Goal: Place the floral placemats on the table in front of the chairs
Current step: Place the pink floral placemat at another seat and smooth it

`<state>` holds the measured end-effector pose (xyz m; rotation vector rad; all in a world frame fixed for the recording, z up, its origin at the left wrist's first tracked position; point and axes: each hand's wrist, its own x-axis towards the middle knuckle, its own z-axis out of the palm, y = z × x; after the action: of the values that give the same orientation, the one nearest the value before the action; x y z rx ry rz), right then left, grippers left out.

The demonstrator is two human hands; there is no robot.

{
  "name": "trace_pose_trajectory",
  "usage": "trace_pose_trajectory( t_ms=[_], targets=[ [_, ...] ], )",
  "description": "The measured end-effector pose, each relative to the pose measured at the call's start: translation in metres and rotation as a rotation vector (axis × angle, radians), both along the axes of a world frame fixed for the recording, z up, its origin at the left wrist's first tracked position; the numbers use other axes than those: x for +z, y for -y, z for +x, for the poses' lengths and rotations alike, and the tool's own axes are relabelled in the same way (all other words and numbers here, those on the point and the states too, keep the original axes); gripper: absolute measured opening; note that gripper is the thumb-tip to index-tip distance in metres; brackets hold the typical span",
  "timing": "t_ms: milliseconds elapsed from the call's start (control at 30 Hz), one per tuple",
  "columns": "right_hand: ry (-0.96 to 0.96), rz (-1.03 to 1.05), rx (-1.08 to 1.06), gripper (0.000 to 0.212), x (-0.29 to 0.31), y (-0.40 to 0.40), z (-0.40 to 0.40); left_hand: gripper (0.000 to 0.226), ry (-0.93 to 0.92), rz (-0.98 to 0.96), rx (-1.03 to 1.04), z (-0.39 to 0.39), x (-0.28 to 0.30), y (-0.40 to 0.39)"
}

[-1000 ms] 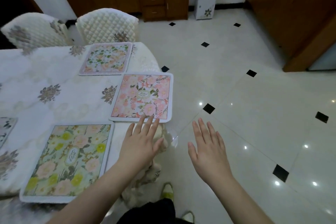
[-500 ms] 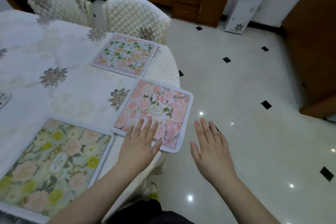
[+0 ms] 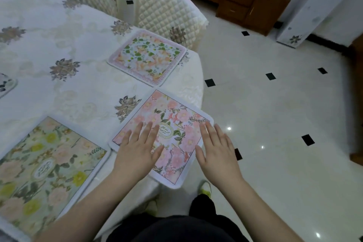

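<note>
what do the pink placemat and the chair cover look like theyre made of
Pink placemat: probably soft padded fabric, matte, with a printed floral face and a white stitched border; its overhanging corner stays fairly flat. Chair cover: cream quilted cloth, judging by its diamond stitching and puffy surface.

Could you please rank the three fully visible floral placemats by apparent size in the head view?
1. Green-and-yellow floral placemat, nearest the camera.
2. Pink floral placemat.
3. White, green-and-orange floral placemat, farthest.
Nearness may explain the differences.

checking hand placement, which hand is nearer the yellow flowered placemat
Left. The left hand lies flat on the pink placemat, just right of the yellow placemat. The right hand is farther right, at the pink placemat's outer edge.
</note>
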<state>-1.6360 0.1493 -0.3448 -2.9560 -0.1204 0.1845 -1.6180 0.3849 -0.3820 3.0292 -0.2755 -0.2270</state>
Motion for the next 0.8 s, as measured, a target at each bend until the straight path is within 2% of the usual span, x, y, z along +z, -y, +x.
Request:
trace_pose_trajectory(
  t_ms=[200,333,467,600,800],
  targets=[
    [-0.006,0.028,0.238,0.063,-0.014,0.050,0.051,0.080,-0.064,0.053,0.222,0.007,0.002,0.042],
    [-0.049,0.052,0.339,0.067,-0.020,0.086,0.092,0.100,-0.109,0.039,0.330,0.011,0.002,0.078],
    [-0.104,0.064,0.457,0.074,-0.024,0.088,0.125,0.080,-0.116,0.049,0.442,0.007,0.002,0.094],
    [-0.104,0.056,0.571,0.075,-0.034,0.067,0.145,0.068,-0.146,0.059,0.495,-0.002,-0.004,0.096],
    [-0.198,-0.078,0.701,0.088,-0.061,0.027,0.166,0.075,-0.173,-0.029,0.613,-0.019,-0.034,0.083]
  ],
)
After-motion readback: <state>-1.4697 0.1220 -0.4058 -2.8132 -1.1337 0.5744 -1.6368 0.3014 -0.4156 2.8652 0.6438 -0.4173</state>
